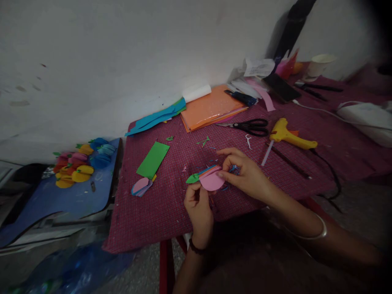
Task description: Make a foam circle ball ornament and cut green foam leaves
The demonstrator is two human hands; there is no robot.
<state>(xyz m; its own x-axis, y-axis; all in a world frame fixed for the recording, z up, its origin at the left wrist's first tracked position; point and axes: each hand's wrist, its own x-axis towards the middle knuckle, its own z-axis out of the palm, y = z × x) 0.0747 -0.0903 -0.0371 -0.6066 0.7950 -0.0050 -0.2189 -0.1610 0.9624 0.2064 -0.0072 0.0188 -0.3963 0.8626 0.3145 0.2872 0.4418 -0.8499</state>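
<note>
Between my two hands is a layered paper craft (212,182), with a round pink face, blue and orange layers behind it and a green leaf (192,178) at its left end. My left hand (199,208) pinches its lower left edge near the leaf. The thumb and fingers of my right hand (239,171) close on its right side. Left of my hands, a small stack of pink, blue and yellow paper pieces (142,186) lies beside a green paper rectangle (153,159). Small paper scraps (203,141) are scattered around on the cloth.
The table has a maroon checked cloth (147,220). Black-handled scissors (251,125), a yellow glue gun (284,134) with a cord, and orange sheets (211,107) lie behind and right. Blue strips (159,118) are at the back left. Several colourful paper crafts (82,173) rest on a blue board (82,200).
</note>
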